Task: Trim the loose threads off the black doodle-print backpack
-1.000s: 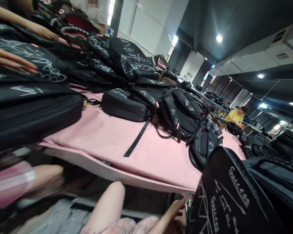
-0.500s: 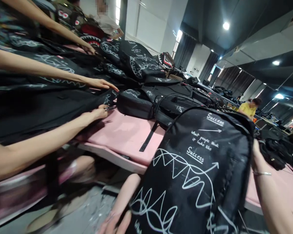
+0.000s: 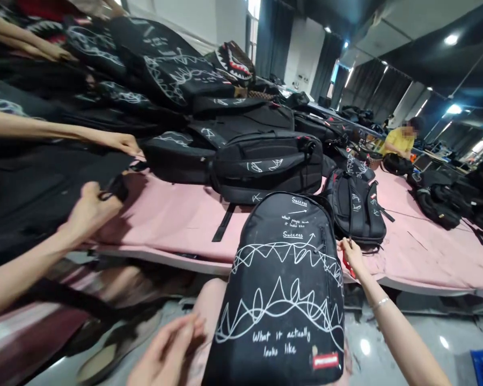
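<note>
A long pink-covered table carried heaps of black backpacks, stacked from nine o'clock round to two o'clock. At six o'clock stood a black backpack with white scribbles, upright on the wearer's lap with its top leaning against the table edge.

The right hand reached forward at four o'clock, wrist bent up, a bracelet on it, fingers pinched on a small pull at the bag's right side; something red showed beneath, too small to identify. The left hand hovered at seven o'clock, blurred, fingers loosely spread and holding nothing, just beside the bag's lower left edge.

With only that side pinch and the lap steadying it, the bag looked liable to tip leftward or slide to the floor if the pull were tugged hard.

At nine o'clock, another person's hands gripped a strap on a neighbouring bag. A seated worker in yellow sat at two o'clock.
</note>
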Motion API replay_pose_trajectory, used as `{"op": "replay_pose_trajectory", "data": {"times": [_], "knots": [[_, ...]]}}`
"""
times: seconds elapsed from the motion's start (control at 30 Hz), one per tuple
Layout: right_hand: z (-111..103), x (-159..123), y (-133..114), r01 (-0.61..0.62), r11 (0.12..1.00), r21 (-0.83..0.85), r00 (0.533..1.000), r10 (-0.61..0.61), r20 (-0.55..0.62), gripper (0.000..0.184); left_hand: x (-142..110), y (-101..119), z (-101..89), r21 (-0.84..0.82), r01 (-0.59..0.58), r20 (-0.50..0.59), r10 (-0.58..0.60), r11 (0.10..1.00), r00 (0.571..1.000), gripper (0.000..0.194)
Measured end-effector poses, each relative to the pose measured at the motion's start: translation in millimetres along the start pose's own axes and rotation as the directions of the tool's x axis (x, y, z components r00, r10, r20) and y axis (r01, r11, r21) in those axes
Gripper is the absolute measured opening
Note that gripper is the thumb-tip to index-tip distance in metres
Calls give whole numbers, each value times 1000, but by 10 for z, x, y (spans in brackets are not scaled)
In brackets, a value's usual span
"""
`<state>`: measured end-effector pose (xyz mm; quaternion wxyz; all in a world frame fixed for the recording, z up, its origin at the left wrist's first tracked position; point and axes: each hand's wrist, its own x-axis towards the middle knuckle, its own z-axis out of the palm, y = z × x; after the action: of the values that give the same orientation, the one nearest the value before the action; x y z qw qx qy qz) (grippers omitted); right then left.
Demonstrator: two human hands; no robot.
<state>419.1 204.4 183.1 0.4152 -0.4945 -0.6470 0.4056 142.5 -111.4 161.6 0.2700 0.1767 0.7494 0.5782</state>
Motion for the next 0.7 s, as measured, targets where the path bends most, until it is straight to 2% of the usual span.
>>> {"op": "replay_pose_trajectory", "data": {"times": [0.13, 0.23, 0.3, 0.37, 0.43, 0.5, 0.57, 0.63, 0.7], "knots": [[87, -66, -111, 58, 997, -49, 998, -58, 0, 32, 574, 383, 239, 45, -120, 86, 116, 992, 990, 51], [144, -67, -211, 68, 995, -76, 998, -69, -8, 25, 925, 542, 506, 33, -120, 120, 115, 992, 986, 45], [185, -54, -263, 60, 995, -82, 998, -61, -14, 24, 1072, 613, 683, -30, -86, 145, 89, 996, 985, 44], [220, -42, -291, 41, 996, -77, 999, -43, -32, 24, 1136, 657, 829, -118, -60, 166, 79, 991, 983, 46], [240, -43, -303, 12, 999, -53, 999, -14, -51, 27, 1132, 668, 925, -205, -79, 126, 106, 976, 986, 49], [237, -64, -314, -22, 1000, -9, 999, 22, -36, 31, 1098, 651, 962, -268, -123, 54, 143, 956, 988, 51], [215, -97, -339, -49, 998, 50, 998, 48, 30, 33, 1073, 626, 940, -311, -131, 28, 146, 941, 989, 56], [189, -127, -381, -67, 992, 109, 993, 55, 105, 33, 1085, 608, 875, -346, -77, 84, 113, 935, 990, 60], [175, -146, -430, -79, 984, 161, 988, 57, 142, 34, 1129, 598, 791, -343, -22, 219, 103, 939, 970, 58]]}}
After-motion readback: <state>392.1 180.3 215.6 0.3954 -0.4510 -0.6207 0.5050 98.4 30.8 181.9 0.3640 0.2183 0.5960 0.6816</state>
